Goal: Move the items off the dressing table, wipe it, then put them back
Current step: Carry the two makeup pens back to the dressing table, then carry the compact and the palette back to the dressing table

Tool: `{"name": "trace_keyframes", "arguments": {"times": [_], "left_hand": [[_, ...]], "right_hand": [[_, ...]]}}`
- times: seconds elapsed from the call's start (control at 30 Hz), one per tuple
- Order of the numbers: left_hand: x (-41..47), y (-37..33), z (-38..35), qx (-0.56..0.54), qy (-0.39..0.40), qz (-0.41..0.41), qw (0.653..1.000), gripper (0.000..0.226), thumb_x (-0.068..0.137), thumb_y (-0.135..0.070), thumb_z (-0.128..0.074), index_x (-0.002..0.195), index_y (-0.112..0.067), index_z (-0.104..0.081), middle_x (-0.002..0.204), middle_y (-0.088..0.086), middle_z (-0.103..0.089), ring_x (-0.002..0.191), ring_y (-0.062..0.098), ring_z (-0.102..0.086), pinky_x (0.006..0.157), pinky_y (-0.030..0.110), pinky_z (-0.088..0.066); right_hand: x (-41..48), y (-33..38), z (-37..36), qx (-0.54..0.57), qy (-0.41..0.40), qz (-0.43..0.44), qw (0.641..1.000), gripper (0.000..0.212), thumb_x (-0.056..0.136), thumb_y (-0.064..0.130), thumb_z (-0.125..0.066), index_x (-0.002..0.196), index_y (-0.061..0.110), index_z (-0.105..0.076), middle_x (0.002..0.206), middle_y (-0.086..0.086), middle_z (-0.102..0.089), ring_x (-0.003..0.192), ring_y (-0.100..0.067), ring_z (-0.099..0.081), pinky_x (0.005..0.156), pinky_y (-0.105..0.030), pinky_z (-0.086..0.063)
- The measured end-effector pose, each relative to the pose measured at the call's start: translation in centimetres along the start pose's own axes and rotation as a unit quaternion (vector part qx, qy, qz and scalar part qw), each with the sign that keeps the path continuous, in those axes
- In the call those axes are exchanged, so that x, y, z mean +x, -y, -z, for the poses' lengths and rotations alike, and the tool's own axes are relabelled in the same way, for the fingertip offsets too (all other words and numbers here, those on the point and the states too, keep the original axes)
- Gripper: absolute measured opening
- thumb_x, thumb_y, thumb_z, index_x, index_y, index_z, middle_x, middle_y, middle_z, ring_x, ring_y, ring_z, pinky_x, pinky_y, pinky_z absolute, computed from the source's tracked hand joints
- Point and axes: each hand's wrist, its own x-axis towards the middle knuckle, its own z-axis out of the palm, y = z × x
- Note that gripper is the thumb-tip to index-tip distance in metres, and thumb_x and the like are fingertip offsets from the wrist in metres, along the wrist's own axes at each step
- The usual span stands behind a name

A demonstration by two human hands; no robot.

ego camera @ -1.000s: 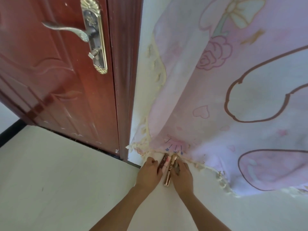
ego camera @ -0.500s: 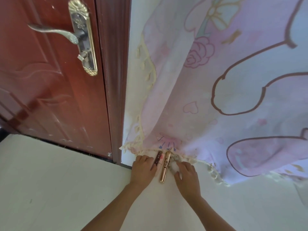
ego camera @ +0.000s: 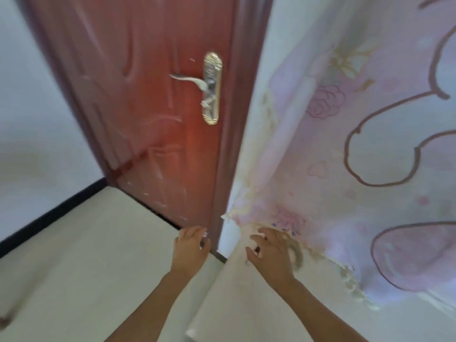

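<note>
Blur hides the items, save a glint at the left hand, fingers curled, and a dark speck in the half-curled right hand by the cloth hem, so neither hold is certain; best to secure each grip before moving off.

1. The door above the left hand looks like red-brown varnished wood, glossy, with pale scuffs low down.
2. Its handle is shiny metal: gold-toned plate, silvery lever.
3. The cloth above the right hand is matt printed fabric, its edge frayed.
4. The floor under both hands is pale, smooth, faintly sheened.
</note>
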Motion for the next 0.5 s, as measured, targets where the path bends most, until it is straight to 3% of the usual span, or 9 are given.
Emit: {"name": "trace_keyframes", "arguments": {"times": [0.07,0.2,0.5], "left_hand": [[-2.6,2.0,3.2,0.032,-0.034,0.056,0.997,0.042,0.094,-0.029,-0.043,0.134,-0.018,-0.044,0.140,-0.005,-0.043,0.131,0.017,-0.030,0.102,0.029,-0.026],[-10.3,5.6,10.3,0.076,-0.137,0.166,0.974,0.044,0.094,-0.030,-0.045,0.135,-0.017,-0.043,0.142,-0.001,-0.042,0.132,0.020,-0.030,0.105,0.033,-0.026],[-32.4,9.2,23.2,0.136,-0.342,0.345,0.864,0.039,0.090,-0.025,-0.053,0.128,-0.014,-0.052,0.136,0.005,-0.049,0.129,0.026,-0.035,0.105,0.040,-0.029]], "right_hand": [[1.2,3.0,0.2,0.037,-0.003,0.072,0.997,0.039,0.038,0.024,-0.091,0.071,0.017,-0.071,0.082,-0.005,-0.069,0.075,-0.022,-0.068,0.064,-0.028,-0.055],[2.5,9.8,0.9,0.116,-0.007,0.203,0.972,0.040,0.040,0.021,-0.091,0.074,0.013,-0.072,0.086,-0.011,-0.068,0.078,-0.029,-0.068,0.063,-0.037,-0.055],[-1.8,28.5,4.4,0.250,0.026,0.400,0.881,0.038,0.057,0.019,-0.085,0.090,0.006,-0.071,0.095,-0.019,-0.066,0.091,-0.038,-0.064,0.072,-0.047,-0.050]]}}
